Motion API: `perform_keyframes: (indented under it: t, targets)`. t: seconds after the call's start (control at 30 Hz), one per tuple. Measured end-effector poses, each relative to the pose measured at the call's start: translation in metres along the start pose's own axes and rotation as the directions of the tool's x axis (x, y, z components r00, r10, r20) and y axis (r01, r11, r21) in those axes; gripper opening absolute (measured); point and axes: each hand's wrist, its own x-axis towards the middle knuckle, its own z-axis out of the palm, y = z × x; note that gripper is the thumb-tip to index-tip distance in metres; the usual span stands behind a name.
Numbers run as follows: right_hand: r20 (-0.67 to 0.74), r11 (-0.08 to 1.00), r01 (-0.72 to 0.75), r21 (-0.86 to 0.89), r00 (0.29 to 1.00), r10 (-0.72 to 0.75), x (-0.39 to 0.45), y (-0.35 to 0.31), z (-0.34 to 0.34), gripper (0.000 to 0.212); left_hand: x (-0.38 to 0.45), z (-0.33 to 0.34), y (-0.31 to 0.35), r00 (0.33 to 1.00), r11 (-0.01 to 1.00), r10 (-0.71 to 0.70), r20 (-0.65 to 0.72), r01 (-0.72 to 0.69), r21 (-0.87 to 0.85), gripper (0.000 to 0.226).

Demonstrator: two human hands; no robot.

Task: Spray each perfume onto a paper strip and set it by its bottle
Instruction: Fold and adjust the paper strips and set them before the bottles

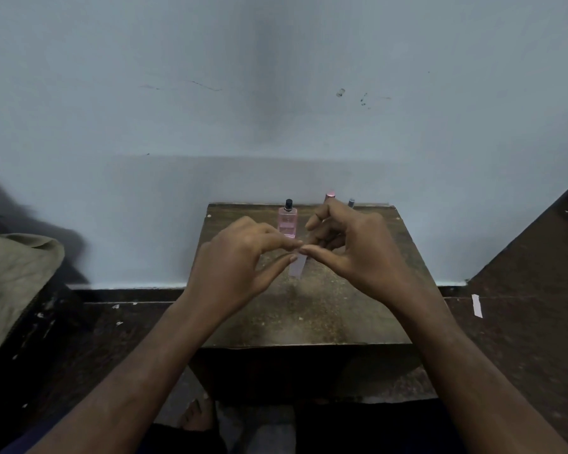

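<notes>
- Strip (pixel 298 265) of white paper is pinched at its top end between both hands, hanging down over the middle of the small wooden table (pixel 309 309), just in front of the pink bottle (pixel 287 222).
- Left hand (pixel 243 257) has thumb and forefinger closed on the top edge; right hand (pixel 351 244) meets it fingertip to fingertip, also nipping the paper, other fingers curled loosely.
- Pink bottle stands upright near the back edge with a dark spray top, cap looks off. Two more bottles sit behind the right hand, only their tops (pixel 330 194) showing, so can't say much about them.
- Handling guess: paper this thin is feather light and floppy, so it'll bend or flutter if held far from the end. Pinching one end and leaving the lower part free for the spray seems right, and keeps fingers dry.
- Bottle looks like glass, so smooth and breakable. I'd grip it round the body with a finger on the nozzle.
- A few loose strips (pixel 476 305) are lying on the floor off to the right.
</notes>
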Motion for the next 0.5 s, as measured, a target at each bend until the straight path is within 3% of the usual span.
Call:
perform_keyframes:
  t: [0.2,0.3,0.4,0.5]
  targets:
    - [0.020,0.999,0.040,0.016,0.999,-0.040,-0.002,0.002,0.001,0.034,0.000,-0.002,0.006,1.000,1.000,-0.025,-0.013,0.025,-0.019,0.017]
    - [0.005,0.985,-0.063,0.160,0.998,0.063,-0.003,0.000,0.001,0.035,0.002,-0.001,0.006,0.992,0.963,-0.129,-0.008,0.123,-0.240,0.015]
    - [0.122,0.938,-0.203,0.283,0.977,0.174,-0.002,-0.001,-0.001,0.030,0.007,-0.004,0.007,0.943,0.771,-0.331,0.010,0.277,-0.574,0.017]
    - [0.274,0.914,-0.262,0.311,0.945,0.178,-0.003,0.003,0.000,0.017,0.012,-0.010,0.007,0.868,0.565,-0.495,0.037,0.355,-0.745,0.014]
